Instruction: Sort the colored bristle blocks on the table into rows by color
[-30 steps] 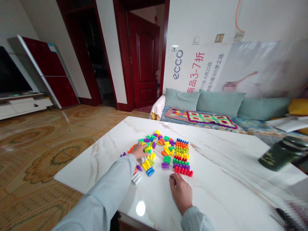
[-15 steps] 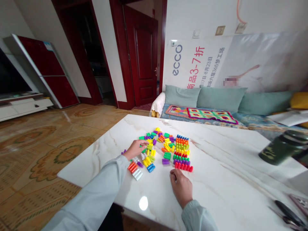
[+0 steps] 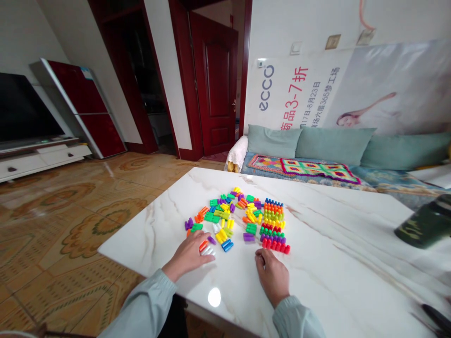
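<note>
My left hand (image 3: 189, 255) is low over the near left part of the loose plastic peg blocks, fingers apart. Its fingertips are at a white block (image 3: 207, 251) and partly cover an orange block (image 3: 203, 245). A purple block (image 3: 211, 240) lies just beyond them, and a blue block (image 3: 227, 245) to the right. My right hand (image 3: 273, 277) rests on the table with fingers curled in, and nothing shows in it. Just beyond it, blocks stand in a stack of coloured rows, with a red row (image 3: 276, 246) nearest. A purple block (image 3: 249, 237) lies left of that stack.
The white marble-patterned table (image 3: 327, 286) carries everything. A dark green bottle (image 3: 423, 223) stands at the right, and a black-handled object (image 3: 437, 317) lies at the near right corner. Beyond the table is a sofa with green cushions (image 3: 333, 144).
My left hand has drawn back toward me from the middle of the loose blocks to the white and orange ones. My right hand stays beside the stack. The view has turned slightly left.
</note>
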`<act>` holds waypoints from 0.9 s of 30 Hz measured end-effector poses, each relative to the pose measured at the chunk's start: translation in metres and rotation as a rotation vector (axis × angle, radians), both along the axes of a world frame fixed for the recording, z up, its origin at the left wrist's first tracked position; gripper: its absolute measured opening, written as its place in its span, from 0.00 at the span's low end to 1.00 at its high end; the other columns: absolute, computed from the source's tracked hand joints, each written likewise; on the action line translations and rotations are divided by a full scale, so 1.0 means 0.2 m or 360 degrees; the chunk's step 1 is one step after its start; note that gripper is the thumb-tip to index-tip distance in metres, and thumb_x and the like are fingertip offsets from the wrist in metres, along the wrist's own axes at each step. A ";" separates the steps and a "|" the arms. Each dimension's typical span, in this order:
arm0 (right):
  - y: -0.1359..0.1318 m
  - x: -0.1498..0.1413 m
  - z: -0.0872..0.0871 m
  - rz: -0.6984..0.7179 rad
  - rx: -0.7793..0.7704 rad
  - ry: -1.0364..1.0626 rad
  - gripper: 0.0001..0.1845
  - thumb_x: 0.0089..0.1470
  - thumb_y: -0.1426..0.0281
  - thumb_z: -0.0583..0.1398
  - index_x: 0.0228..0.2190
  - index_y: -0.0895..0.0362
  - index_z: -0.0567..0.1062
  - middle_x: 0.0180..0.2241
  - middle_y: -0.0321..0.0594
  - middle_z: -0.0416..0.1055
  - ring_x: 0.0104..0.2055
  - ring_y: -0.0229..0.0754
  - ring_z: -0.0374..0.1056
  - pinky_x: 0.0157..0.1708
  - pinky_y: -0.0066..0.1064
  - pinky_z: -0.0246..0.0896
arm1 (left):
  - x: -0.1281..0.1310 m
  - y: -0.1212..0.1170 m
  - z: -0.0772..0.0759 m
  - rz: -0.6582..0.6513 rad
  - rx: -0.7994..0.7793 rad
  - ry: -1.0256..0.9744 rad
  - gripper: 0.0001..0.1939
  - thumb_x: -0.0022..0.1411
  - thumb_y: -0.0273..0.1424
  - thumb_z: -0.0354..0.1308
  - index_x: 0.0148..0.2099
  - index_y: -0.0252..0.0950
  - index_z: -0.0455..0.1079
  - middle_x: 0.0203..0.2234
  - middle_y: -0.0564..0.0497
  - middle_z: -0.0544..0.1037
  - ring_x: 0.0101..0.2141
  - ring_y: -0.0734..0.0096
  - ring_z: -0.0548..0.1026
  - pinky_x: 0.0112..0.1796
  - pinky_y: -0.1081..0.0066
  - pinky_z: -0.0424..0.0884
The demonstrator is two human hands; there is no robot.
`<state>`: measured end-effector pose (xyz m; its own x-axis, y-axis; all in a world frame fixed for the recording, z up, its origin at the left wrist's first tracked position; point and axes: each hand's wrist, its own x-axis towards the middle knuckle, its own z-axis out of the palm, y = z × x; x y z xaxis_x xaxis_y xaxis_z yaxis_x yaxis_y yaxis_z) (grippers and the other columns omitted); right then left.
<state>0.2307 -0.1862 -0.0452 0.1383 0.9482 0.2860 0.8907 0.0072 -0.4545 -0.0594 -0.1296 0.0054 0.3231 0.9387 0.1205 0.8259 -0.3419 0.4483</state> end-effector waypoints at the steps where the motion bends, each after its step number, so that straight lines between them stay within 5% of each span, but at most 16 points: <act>1: 0.00 0.00 0.00 0.0001 0.0006 -0.0003 0.12 0.59 0.67 0.50 0.34 0.52 0.74 0.36 0.36 0.77 0.30 0.38 0.72 0.27 0.26 0.52 | 0.01 -0.03 -0.04 0.0009 0.0001 0.0017 0.40 0.42 0.39 0.71 0.60 0.43 0.68 0.58 0.41 0.67 0.58 0.45 0.65 0.57 0.55 0.63; 3: 0.00 0.00 -0.01 0.0004 0.0012 -0.0008 0.12 0.59 0.67 0.50 0.34 0.52 0.74 0.36 0.35 0.77 0.30 0.37 0.72 0.26 0.26 0.52 | 0.04 -0.09 -0.12 0.0031 0.0060 0.0059 0.45 0.40 0.40 0.73 0.62 0.45 0.65 0.63 0.40 0.60 0.62 0.40 0.58 0.59 0.50 0.59; 8: 0.00 0.00 -0.01 0.0024 0.0050 -0.0025 0.12 0.60 0.67 0.50 0.34 0.52 0.74 0.35 0.35 0.77 0.30 0.37 0.72 0.26 0.26 0.52 | 0.11 -0.14 -0.24 0.0183 0.0461 0.0047 0.26 0.56 0.33 0.62 0.58 0.43 0.69 0.61 0.43 0.62 0.59 0.48 0.62 0.57 0.51 0.62; 15: 0.01 0.00 -0.01 0.0018 0.0067 -0.0024 0.12 0.60 0.66 0.50 0.33 0.52 0.74 0.35 0.35 0.77 0.29 0.37 0.72 0.26 0.26 0.52 | 0.17 -0.01 -0.17 0.0068 0.0724 0.0120 0.18 0.60 0.40 0.60 0.51 0.39 0.72 0.44 0.45 0.75 0.44 0.57 0.73 0.46 0.59 0.70; 21: 0.01 0.00 -0.02 0.0024 0.0075 -0.0022 0.13 0.60 0.67 0.50 0.33 0.52 0.74 0.34 0.35 0.77 0.29 0.37 0.72 0.26 0.27 0.51 | 0.14 0.14 -0.14 0.0241 0.0741 -0.0019 0.15 0.68 0.34 0.48 0.34 0.38 0.74 0.29 0.47 0.77 0.35 0.62 0.73 0.37 0.65 0.69; 24: 0.00 0.00 -0.01 0.0007 0.0055 -0.0001 0.13 0.59 0.67 0.50 0.33 0.52 0.74 0.33 0.35 0.77 0.29 0.37 0.72 0.26 0.27 0.52 | 0.17 0.17 -0.12 0.0283 0.0737 -0.0266 0.13 0.67 0.35 0.50 0.35 0.38 0.74 0.32 0.45 0.78 0.38 0.60 0.74 0.41 0.62 0.70; 27: 0.00 -0.01 0.01 0.0012 0.0028 0.0060 0.12 0.59 0.64 0.52 0.33 0.53 0.74 0.32 0.35 0.77 0.29 0.38 0.72 0.26 0.27 0.53 | 0.29 0.13 -0.10 0.0445 0.0544 -0.0896 0.13 0.65 0.39 0.51 0.38 0.37 0.73 0.34 0.44 0.77 0.38 0.60 0.74 0.42 0.60 0.71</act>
<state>0.2291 -0.1863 -0.0435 0.1423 0.9441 0.2973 0.8727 0.0220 -0.4877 -0.0015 -0.1042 -0.0139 -0.1216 0.8572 0.5003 0.5780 -0.3486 0.7378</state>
